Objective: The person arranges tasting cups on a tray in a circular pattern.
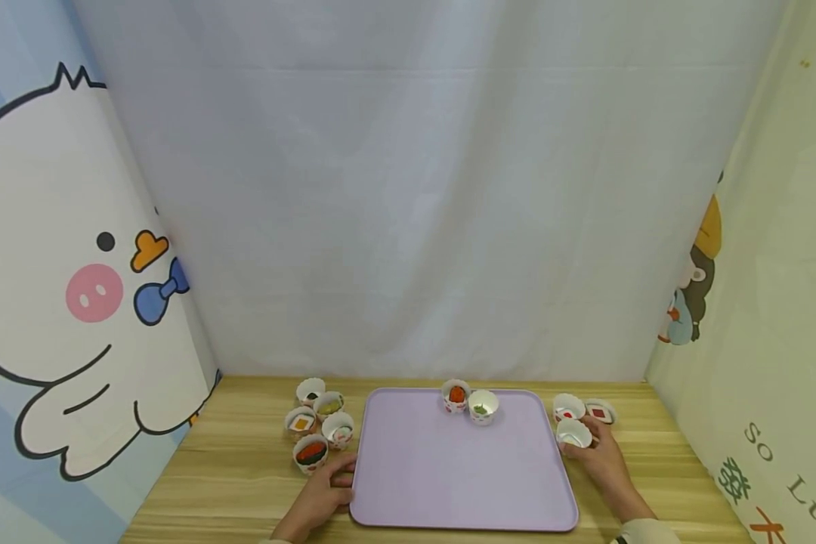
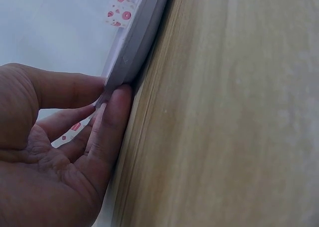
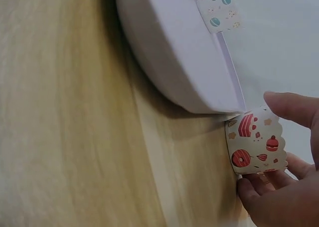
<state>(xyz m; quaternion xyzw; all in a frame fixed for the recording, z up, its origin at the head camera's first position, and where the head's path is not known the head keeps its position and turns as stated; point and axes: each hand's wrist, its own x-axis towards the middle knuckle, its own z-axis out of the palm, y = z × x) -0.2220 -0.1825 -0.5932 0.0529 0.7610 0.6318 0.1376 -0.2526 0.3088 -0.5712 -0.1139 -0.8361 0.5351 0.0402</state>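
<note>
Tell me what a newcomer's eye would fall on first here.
Probably the large white cartoon bird at the head view's left. Next comes the pale purple tray on the wooden table, two paper cups at its far edge. The left hand pinches the tray's left rim, and the right hand holds another paper cup beside its right edge.

Our bare left hand and bare right hand stand well apart, both gripping.
Our left hand reaches forward and inward, its thumb nearly straight, the tip near that of one finger in a narrow pinch, the other fingers bent behind; our right hand slants forward and leftward, its thumb and curved fingers spread wider, the wrist bare above a pale cream-coloured fabric sleeve.
</note>
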